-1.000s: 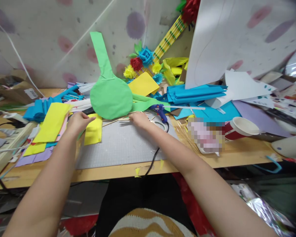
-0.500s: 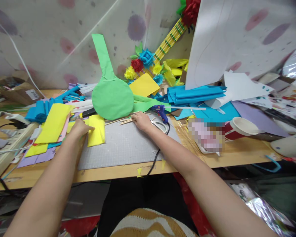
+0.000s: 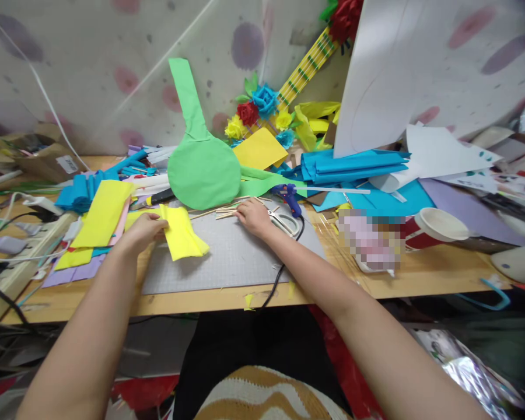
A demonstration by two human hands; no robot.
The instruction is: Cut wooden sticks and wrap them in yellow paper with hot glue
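Wooden table (image 3: 424, 271): mid-frame
Left hand (image 3: 143, 234): pinches yellow crepe paper (image 3: 184, 236)
Right hand (image 3: 254, 217): at wooden sticks (image 3: 226, 216), centre; grip unclear

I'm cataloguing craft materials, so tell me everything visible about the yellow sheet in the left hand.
The yellow sheet is bright, plain and thin, like crepe paper or soft cloth. It spreads, creased, over the gray mat, its lower right corner flaring out. The left hand pinches its left edge; whether its underside touches the mat is unclear.
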